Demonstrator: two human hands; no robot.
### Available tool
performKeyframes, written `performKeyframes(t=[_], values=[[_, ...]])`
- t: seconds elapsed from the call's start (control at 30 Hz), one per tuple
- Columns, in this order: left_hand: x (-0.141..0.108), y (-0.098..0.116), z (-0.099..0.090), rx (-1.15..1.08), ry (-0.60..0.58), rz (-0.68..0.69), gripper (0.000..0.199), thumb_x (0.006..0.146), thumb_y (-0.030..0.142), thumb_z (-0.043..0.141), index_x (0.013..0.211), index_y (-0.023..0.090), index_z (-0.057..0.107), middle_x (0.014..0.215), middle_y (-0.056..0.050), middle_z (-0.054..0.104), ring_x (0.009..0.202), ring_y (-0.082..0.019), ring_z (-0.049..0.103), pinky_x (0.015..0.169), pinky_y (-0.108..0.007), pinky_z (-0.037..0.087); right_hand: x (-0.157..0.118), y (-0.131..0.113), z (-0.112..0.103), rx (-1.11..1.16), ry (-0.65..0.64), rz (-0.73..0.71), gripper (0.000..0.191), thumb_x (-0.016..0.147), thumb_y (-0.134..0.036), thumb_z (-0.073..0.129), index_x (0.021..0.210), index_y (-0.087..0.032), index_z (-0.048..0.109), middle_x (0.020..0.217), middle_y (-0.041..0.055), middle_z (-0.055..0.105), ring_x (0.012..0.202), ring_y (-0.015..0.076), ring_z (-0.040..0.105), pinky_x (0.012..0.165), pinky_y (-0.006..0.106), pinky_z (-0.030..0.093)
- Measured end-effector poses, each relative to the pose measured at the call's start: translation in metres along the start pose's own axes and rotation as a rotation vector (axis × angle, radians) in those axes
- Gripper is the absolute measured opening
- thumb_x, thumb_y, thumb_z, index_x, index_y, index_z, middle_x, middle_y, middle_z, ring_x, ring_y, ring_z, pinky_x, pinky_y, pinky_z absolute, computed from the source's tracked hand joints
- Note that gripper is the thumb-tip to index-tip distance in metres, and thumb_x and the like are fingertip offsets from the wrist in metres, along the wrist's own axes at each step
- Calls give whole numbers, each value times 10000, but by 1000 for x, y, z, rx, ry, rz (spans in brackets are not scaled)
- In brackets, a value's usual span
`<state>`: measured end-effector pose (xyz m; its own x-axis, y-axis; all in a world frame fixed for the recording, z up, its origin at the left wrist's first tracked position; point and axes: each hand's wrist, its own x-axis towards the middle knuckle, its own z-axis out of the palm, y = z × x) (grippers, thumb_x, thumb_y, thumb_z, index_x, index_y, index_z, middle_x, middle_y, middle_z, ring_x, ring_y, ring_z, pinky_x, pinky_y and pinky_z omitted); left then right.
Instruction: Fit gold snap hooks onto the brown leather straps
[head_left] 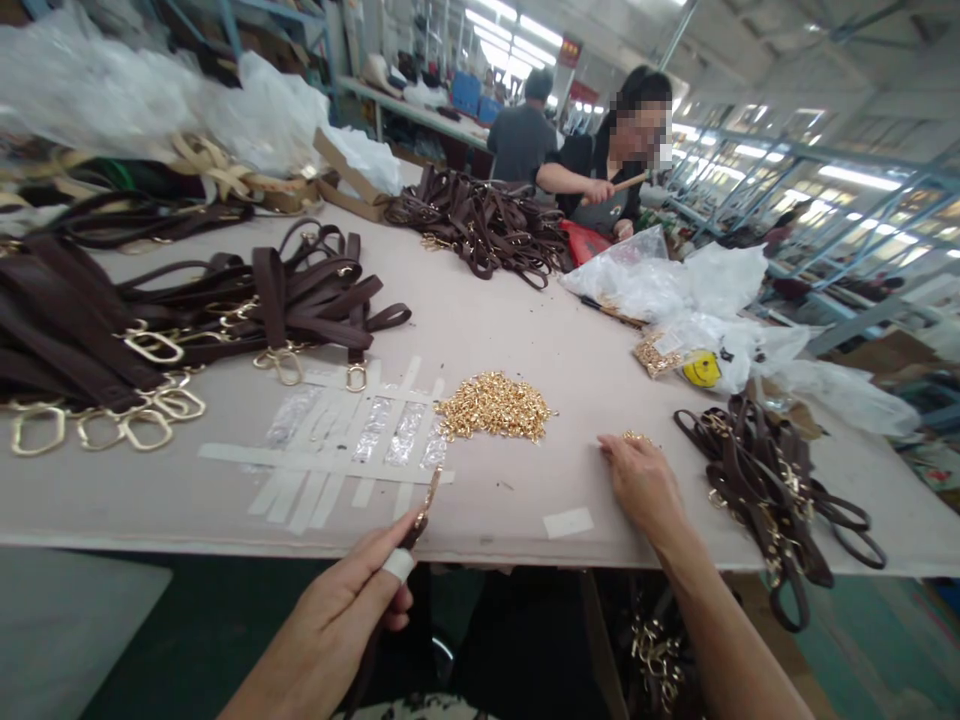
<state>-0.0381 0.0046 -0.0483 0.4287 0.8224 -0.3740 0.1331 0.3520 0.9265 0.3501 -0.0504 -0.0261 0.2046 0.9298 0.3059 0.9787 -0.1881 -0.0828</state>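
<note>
Pinching a narrow dark brown leather strap (410,537) between thumb and fingers, the left hand (337,615) is down at the near edge of the pale, pinkish-grey table (525,335), with the strap's slim gold metal end (430,493) poking up and away from the grip. There's a white wrap (398,565) around one digit on that hand too. The right hand (641,485) is over on the other side, low at the tabletop with the fingers bent, and a few shiny gold bits (637,437) show just past it; honestly can't tell if the fingertips are pinching anything, since the hand itself blocks the view. Between the two hands and a bit further back sits a loose pile of small, shiny gold metal pieces (495,407). Just left of that, whitish tape strips (315,463) crisscross over some clear plastic on the table. Way left there's a big stack of dark brown straps with gold oval rings (60,320), and a messy heap of similar straps (772,485) is right of the right hand, with a round yellow disc (702,369) behind it near some crumpled clear plastic bags (720,280). Across the table, a co-worker (619,150) is gripping a wooden stick (630,182).
</note>
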Motion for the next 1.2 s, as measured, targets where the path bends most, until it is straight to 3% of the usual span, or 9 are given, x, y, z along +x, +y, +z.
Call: performKeyframes(t=[0.17,0.33,0.43,0.5,0.57,0.67,0.8,0.9,1.2], values=[[-3,16,1,69,-15,39,436,886,428,595,1268,237,682,1040,-43,706,703,-149,631,631,-254,544,-2,9,2,-60,-30,-9,270,928,-199,479,1082,-196,700,946,96,745,940,248,633,875,392,479],[-3,28,10,-122,-42,43,369,777,246,714,1145,225,725,1063,-26,738,976,-191,664,844,-277,532,5,23,-1,-25,-48,7,239,880,-248,510,995,-187,711,883,98,741,856,268,650,766,409,514],[-2,29,15,-206,-52,26,286,724,178,726,1010,176,730,915,-27,745,829,-158,659,725,-253,525,7,16,0,10,-37,11,229,859,-283,520,941,-188,712,839,108,727,824,291,653,759,449,511],[-1,30,17,-219,-31,6,228,707,175,727,933,156,718,826,-17,721,701,-127,614,611,-227,493,2,-9,0,147,37,84,212,858,-338,559,939,-204,702,860,94,725,821,279,663,775,449,516],[0,31,19,-237,-13,-2,201,691,175,736,888,149,707,766,-1,691,651,-108,583,577,-214,479,-8,-49,-2,457,82,185,208,847,-389,631,950,-216,681,874,68,726,800,244,680,772,410,537],[1,32,23,-238,2,8,196,690,163,730,884,145,707,746,4,682,640,-105,577,567,-209,475,-26,-123,-3,927,-42,206,186,845,-366,692,952,-217,662,857,40,718,782,197,693,726,323,559],[1,32,25,-196,1,84,188,752,134,663,929,149,726,816,-23,728,707,-125,618,633,-229,496,-38,-191,3,1132,-129,146,102,872,-294,674,949,-229,662,861,18,714,761,161,683,682,264,565],[-1,31,23,-157,10,107,200,783,150,655,965,157,738,890,-43,753,781,-153,654,675,-246,516,-39,-207,7,1089,-89,83,62,886,-244,648,947,-248,662,886,8,724,795,155,692,702,249,568],[-1,26,24,-65,23,254,174,826,163,658,960,186,767,888,-24,749,805,-163,665,736,-253,523,-41,-211,5,943,40,-14,66,893,-200,640,919,-251,673,898,8,738,838,164,709,729,248,571]])
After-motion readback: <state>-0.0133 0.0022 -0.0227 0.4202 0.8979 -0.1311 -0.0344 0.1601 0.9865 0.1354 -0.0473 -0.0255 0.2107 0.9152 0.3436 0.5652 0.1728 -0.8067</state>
